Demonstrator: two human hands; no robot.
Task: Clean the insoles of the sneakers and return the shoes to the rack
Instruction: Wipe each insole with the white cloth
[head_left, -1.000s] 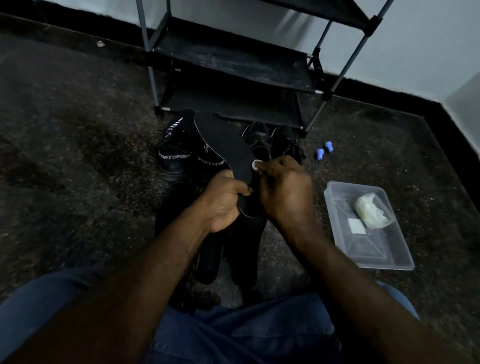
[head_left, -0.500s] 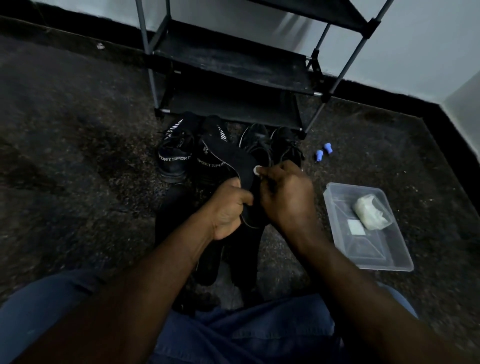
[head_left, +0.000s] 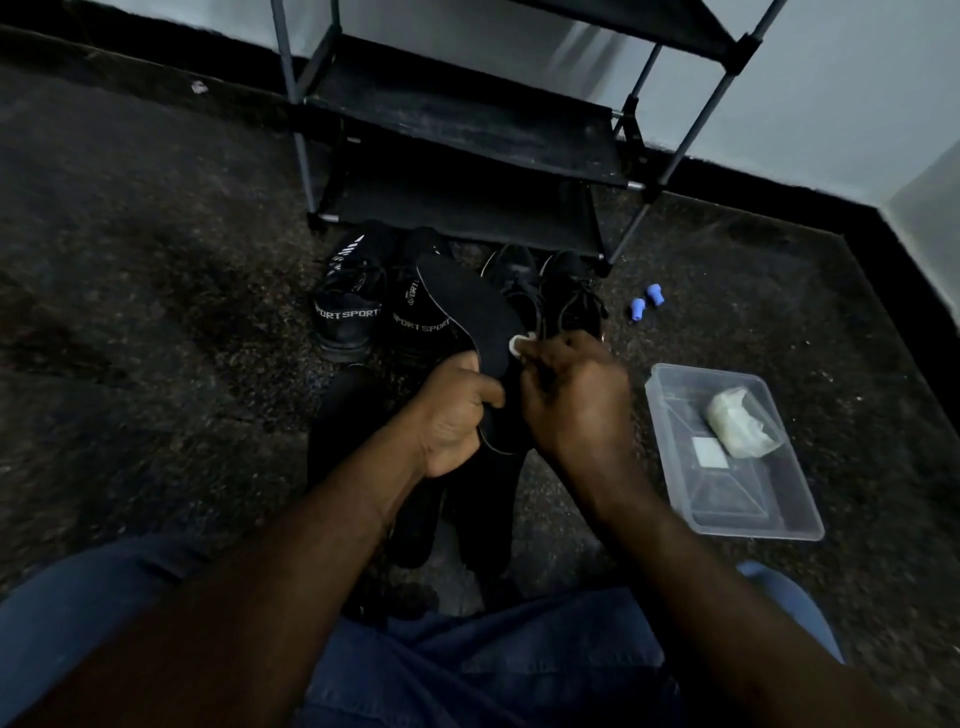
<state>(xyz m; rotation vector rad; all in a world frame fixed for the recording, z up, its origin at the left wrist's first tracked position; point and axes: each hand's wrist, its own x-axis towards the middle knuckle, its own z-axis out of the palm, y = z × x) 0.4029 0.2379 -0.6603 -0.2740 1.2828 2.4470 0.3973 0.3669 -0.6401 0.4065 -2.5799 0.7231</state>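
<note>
My left hand (head_left: 451, 415) grips a black insole (head_left: 467, 306) by its lower end; the insole tilts up and to the left. My right hand (head_left: 571, 395) pinches a small white wipe (head_left: 521, 343) against the insole's right edge. Behind the insole stand two black sneakers lettered SPORT (head_left: 348, 312) and a second black pair (head_left: 569, 296) with laces. More black insoles (head_left: 343, 415) lie on the floor under my hands. The black shoe rack (head_left: 467, 130) stands against the wall.
A clear plastic tub (head_left: 737, 519) at the right holds a white bag (head_left: 740, 423) and a small white square (head_left: 709, 451). Two small blue caps (head_left: 643, 301) lie near the rack's right leg. Dark speckled floor spreads all round; my knees fill the bottom.
The insole dipped lower half a second ago and now tilts up to the left again. My right hand with the wipe stays at the insole's right edge.
</note>
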